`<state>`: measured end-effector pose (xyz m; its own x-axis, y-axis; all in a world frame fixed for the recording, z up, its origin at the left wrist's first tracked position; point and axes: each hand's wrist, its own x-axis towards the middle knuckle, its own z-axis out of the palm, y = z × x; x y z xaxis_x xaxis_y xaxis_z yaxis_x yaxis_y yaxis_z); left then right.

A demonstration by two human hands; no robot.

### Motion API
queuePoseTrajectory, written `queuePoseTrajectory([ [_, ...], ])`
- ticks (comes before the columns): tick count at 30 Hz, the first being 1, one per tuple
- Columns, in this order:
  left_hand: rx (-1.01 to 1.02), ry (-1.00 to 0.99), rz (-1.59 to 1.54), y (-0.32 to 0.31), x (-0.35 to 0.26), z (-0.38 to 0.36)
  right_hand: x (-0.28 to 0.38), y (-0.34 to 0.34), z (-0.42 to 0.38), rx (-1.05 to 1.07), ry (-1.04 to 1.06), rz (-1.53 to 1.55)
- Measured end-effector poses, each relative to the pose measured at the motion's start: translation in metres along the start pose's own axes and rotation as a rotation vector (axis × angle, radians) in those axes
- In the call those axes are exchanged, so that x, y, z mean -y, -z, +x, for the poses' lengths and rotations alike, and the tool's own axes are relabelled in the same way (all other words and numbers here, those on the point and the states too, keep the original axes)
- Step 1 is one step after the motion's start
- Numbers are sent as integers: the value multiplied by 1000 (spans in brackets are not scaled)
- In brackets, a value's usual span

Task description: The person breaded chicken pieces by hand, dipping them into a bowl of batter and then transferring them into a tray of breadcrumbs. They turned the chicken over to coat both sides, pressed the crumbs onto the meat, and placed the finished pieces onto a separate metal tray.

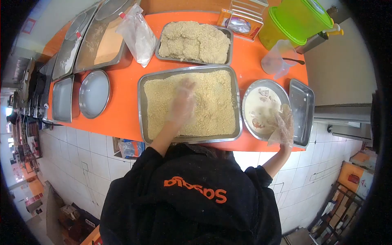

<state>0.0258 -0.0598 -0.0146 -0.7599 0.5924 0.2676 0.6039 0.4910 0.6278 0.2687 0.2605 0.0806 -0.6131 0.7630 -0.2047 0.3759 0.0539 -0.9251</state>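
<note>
My left hand [182,104], in a clear plastic glove, is over the pale crumbs [216,98] in a large metal tray [238,110]. Motion blurs its fingers, so their closure does not show. At the right edge of a round metal bowl [245,104] is my right hand [283,124], also in a loose clear glove. Its fingers reach down at the rim and are partly hidden by the plastic. White batter [255,102] fills the bowl, with several pieces of raw meat [258,123] showing through its surface.
Behind the crumbs, a smaller tray [158,55] holds crumb-coated pieces [192,41]. A bag of white powder [139,38] lies to its left. Metal pans [63,100] line the left side. At right are an empty tray [303,110], a plastic jug [279,59] and green-lidded tubs [286,24].
</note>
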Motion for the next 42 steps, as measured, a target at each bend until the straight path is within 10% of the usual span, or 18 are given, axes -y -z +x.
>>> queuePoseTrajectory([
  [7,-268,60,-993,42,-51,7,6,-2,-2,16,11,-13],
  [13,-134,383,-598,76,6,-26,3,-4,6,65,42,26],
  [16,394,388,448,119,-7,-51,8,-5,0,52,13,55],
  [19,423,561,502,99,0,-68,1,0,6,73,15,32],
  [22,79,651,-245,88,-5,-58,1,-4,9,113,32,41],
  [28,100,274,-616,97,-11,-28,21,-6,5,98,-22,19],
  [37,200,-177,312,18,5,-4,6,-5,9,27,11,96],
  [40,226,-202,-34,31,-28,19,1,0,4,34,28,36],
  [42,305,-142,264,15,-54,40,7,-4,3,41,12,21],
])
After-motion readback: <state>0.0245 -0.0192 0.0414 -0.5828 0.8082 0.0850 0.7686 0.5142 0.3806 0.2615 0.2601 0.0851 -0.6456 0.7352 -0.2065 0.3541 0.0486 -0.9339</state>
